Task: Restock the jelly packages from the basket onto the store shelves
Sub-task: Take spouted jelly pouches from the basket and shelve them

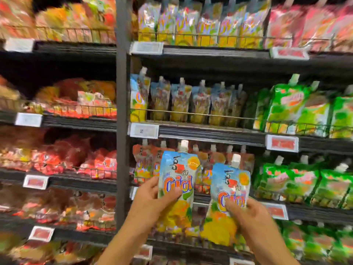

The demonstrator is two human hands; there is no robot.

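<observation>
My left hand (152,199) grips a blue and yellow jelly pouch (177,169) with a white cap, held upright in front of the shelves. My right hand (246,215) grips a second pouch of the same kind (229,180), just to the right and slightly lower. Both pouches face me, side by side, in front of a row of red-orange pouches (141,159). One shelf up stands a row of matching blue and yellow pouches (181,100) behind a wire rail. The basket is out of view.
A dark upright post (121,111) divides the shelving. Green pouches (294,108) fill the right side, red packs (63,159) the left bays. The top shelf holds yellow pouches (191,25). White price tags (144,130) line the shelf edges.
</observation>
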